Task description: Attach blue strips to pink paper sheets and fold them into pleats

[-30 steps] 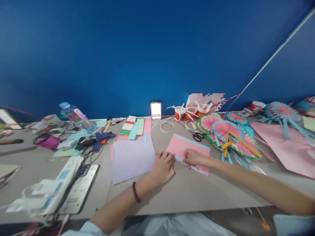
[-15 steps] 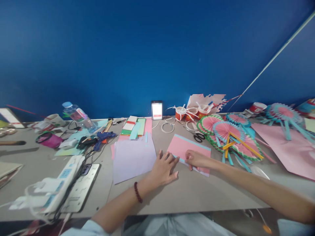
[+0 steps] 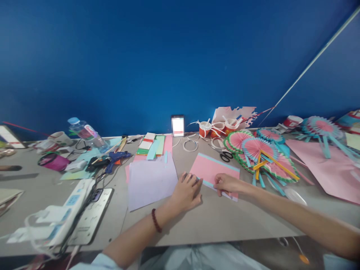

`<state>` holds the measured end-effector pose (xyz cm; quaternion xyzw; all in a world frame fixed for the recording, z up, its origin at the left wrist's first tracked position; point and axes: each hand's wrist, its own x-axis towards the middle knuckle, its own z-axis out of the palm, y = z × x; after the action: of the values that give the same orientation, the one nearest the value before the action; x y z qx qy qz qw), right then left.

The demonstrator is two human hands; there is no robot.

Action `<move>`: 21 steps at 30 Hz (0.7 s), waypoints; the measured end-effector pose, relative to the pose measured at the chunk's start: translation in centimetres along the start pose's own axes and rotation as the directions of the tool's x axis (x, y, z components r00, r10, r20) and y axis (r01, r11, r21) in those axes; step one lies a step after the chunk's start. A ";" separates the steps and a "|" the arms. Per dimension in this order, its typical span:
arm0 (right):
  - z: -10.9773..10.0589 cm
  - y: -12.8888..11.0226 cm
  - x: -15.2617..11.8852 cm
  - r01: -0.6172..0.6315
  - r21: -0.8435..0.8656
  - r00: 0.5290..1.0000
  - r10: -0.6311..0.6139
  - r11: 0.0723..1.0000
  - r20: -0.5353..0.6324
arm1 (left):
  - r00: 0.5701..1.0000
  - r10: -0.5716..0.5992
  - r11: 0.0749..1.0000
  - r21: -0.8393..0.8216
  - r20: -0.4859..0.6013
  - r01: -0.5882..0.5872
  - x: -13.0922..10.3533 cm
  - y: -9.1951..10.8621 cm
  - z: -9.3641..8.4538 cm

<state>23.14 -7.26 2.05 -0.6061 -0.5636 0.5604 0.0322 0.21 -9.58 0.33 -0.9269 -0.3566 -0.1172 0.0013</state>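
Observation:
A pink sheet of paper (image 3: 209,168) with light blue strips along its far and near long edges lies on the grey table. My left hand (image 3: 185,191) rests flat at its near left corner, fingers spread, with a dark red bead bracelet (image 3: 156,220) at the wrist. Along the near edge, my right hand (image 3: 225,183) is closed, thumb and bent fingers pinching the paper at the near blue strip (image 3: 207,183). The fingertips partly cover this strip. A lavender sheet (image 3: 152,183) lies just left of my left hand.
Black-handled scissors (image 3: 225,156) and colourful pleated paper fans (image 3: 257,150) lie beyond my right hand. On the left are a blue glue gun (image 3: 116,159), a bottle (image 3: 87,133), a power strip (image 3: 74,202) and a phone (image 3: 91,217). Red cups (image 3: 218,129) stand at the back.
My right hand has slid slightly to the right along the near edge of the pink paper. My left hand stays at the corner. The whole view has shifted a little.

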 end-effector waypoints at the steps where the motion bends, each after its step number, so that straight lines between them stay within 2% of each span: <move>1: 0.0 -0.1 0.0 0.001 -0.010 1.000 -0.001 1.000 -0.006 | 1.000 0.000 1.000 0.001 0.001 0.000 0.0 0.0 0.0; 10: -0.2 -1.0 -0.4 0.004 -0.190 0.999 -0.010 0.982 -0.034 | 1.000 -0.005 1.000 -0.026 0.007 0.005 0.1 -0.1 -0.1; 16: -0.2 -0.7 -0.3 0.031 -0.318 0.999 -0.043 0.948 -0.031 | 1.000 0.001 1.000 -0.013 0.006 -0.001 0.0 0.0 -0.3; 21: -0.4 0.2 -0.3 0.044 -0.418 0.988 -0.102 0.907 -0.116 | 1.000 -0.006 1.000 -0.006 0.005 0.006 0.0 0.0 -0.2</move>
<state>23.64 -7.37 2.25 -0.6140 -0.6885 0.3841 -0.0380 0.16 -9.64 0.55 -0.9260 -0.3591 -0.1161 -0.0026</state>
